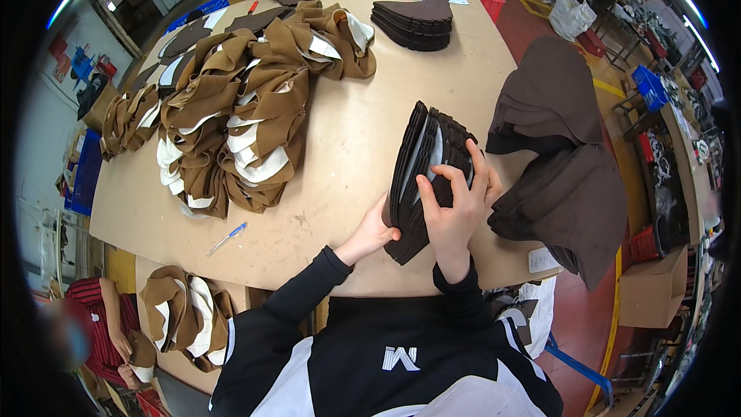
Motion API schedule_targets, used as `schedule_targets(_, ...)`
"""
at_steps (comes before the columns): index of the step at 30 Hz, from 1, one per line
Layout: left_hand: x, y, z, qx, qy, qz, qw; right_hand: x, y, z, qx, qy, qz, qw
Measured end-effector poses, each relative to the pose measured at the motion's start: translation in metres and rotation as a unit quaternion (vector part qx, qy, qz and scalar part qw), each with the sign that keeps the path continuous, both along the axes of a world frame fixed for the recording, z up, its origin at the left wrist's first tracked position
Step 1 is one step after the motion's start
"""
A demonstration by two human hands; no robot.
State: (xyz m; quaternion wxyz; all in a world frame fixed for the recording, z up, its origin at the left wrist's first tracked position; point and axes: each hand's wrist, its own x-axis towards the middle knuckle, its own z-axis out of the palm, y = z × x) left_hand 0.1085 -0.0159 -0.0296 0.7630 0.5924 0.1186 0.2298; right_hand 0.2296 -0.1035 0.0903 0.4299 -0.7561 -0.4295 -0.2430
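So the fan of dark pieces [409, 177] is up in both hands over the near side of the tabletop [401, 85], standing on edge, layers spread, with a pale layer [438, 150] showing in the gap. Calling that fan the middle of the clock.

Left hand [368, 233] is at 8, closed on the bottom corner: thumb on the near face, remaining fingers mostly hidden behind. Right hand [457, 212] is at about 4, fingers half bent and spread, tips up against the layers. Can't tell if they're pinching a piece or just resting there.

What I'd worry about: the left grip is low and on one corner only, so if that thumb eases off, the fan could splay and slide out of order. Thin layers might also cling together, and the right fingers could catch two instead of one.

Other stuff nearby: big dark piles [552, 96] from 2 to 3 o'clock look like they hang past the tabletop's edge, so a stray right elbow could tip some onto the floor [567, 316]. Brown bundles [262, 120] sit at 10, a pen [228, 238] lies loose between 8 and 9, and a neat dark stack [414, 27] is far off at 12.
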Motion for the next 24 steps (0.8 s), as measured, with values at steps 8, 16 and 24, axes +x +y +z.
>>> schedule_targets(8,0.002,0.0,-0.014,-0.002,-0.005,0.001,1.0,-0.002,0.003,-0.005,0.028,-0.039,-0.003,0.999)
schedule_targets(16,0.002,0.0,-0.012,-0.009,-0.014,-0.007,1.0,0.0,0.001,-0.003,0.0,-0.007,-0.012,1.0)
schedule_targets(24,-0.002,0.002,-0.024,0.07,0.023,0.027,0.997,-0.006,0.005,0.001,0.002,-0.006,-0.046,0.999)
